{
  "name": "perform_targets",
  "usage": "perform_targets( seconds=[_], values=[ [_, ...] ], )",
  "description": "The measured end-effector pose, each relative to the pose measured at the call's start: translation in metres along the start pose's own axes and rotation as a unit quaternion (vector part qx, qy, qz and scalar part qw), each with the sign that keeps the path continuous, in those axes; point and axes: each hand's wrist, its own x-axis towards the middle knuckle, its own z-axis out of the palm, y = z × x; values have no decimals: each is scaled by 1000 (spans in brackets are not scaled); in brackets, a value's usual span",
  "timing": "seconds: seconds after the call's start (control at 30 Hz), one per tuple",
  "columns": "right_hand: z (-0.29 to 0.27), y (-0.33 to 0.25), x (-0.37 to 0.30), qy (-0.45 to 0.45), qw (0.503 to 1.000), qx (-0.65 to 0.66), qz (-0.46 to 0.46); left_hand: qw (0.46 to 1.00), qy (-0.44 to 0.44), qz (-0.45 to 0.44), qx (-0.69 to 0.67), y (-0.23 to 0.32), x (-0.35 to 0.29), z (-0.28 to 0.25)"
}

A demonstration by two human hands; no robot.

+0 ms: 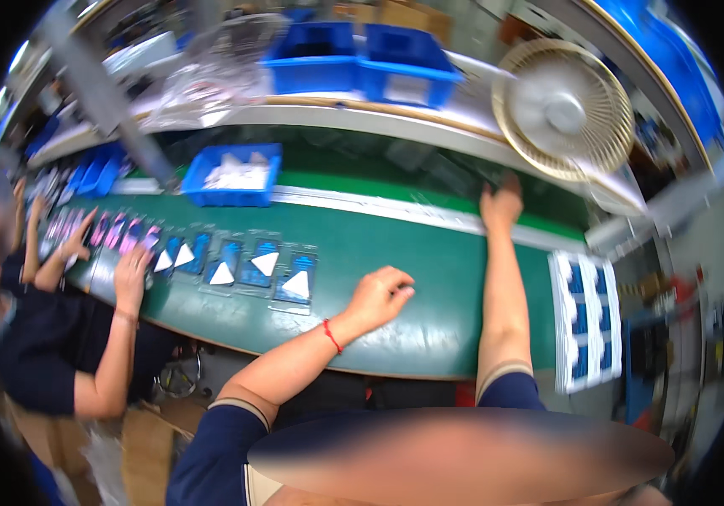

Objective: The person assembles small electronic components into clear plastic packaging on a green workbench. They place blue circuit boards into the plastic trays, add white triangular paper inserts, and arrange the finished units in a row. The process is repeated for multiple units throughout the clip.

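My left hand hovers over the green table, its fingers loosely curled and no object showing in them. A red string circles that wrist. My right arm stretches forward to the green conveyor belt; my right hand is there, smeared by motion, so its grip is unclear. Faint clear plastic pieces lie on the belt near its fingertips. Left of my left hand, several clear blister packs with blue cards and white triangular pieces stand in a row, the nearest being a pack.
A blue bin of white pieces sits by the belt. Overhead, a shelf carries blue bins and a round fan. A white tray with blue items lies right. Left, a co-worker's hand is near pink packs.
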Motion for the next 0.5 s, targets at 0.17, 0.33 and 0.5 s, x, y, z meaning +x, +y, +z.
perform_targets(
  seconds=[0.17,0.33,0.5],
  values=[
    [39,48,2,-74,994,-77,-21,1000,-6,23,15,-5,0,5],
    [33,41,0,-62,996,-14,-65,999,-36,-31,10,4,-2,-4],
    [19,27,8,-46,992,-42,-109,999,-33,-26,1,4,1,-4]
  ],
)
